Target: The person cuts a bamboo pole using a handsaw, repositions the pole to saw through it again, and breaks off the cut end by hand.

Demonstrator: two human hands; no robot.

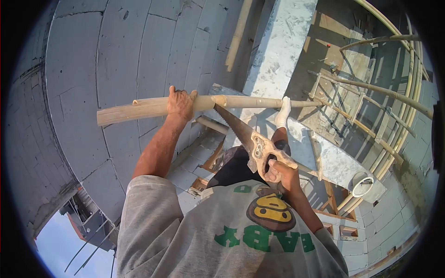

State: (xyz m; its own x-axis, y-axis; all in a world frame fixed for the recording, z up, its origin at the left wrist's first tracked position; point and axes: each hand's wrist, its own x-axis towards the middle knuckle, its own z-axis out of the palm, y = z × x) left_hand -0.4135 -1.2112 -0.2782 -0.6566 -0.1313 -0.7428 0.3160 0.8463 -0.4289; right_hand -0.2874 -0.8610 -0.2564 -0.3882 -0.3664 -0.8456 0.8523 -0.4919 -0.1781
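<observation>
A bamboo pole (250, 102) runs crosswise in front of me, its thick cut end at the left and its thinner end at the right. My left hand (181, 104) is wrapped round the thick part. In my right hand (282, 175) is the wooden handle of a handsaw (238, 127). The saw's blade tip meets the lower side of the pole, close to a joint and just right of my left hand. My white-covered foot (282, 112) rests against the pole farther right.
Grey block wall (125, 51) rises at the left. A pale concrete ledge (282, 41) runs away ahead. Bamboo scaffolding (389, 92) stands at the right, above a lower floor. A white bucket (362, 185) is at the lower right.
</observation>
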